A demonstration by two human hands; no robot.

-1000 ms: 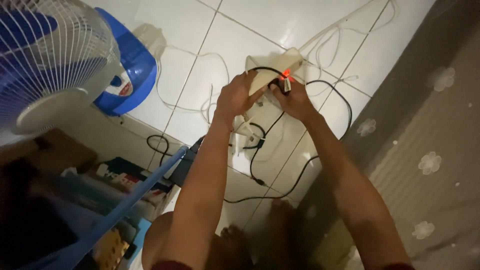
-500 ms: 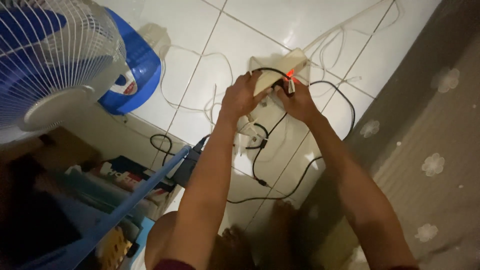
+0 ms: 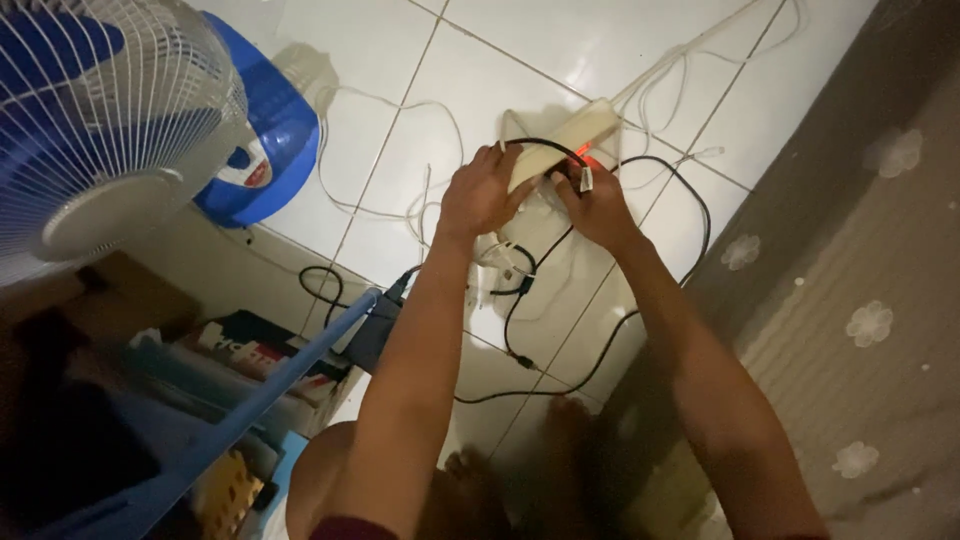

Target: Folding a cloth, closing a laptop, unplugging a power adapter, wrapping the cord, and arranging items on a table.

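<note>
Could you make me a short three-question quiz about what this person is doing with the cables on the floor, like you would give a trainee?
1. True or false: the left hand rests on the white power strip.
2. What colour is the light glowing on the power strip beside the right hand? A) green B) red C) blue
3. Fill in: the blue and white fan stands to the person's ____.

Key
1. True: it grips the strip's near end.
2. B: a red light shows just above the right hand, which pinches a black plug with a black cable trailing over the white tiled floor.
3. Left.
</note>
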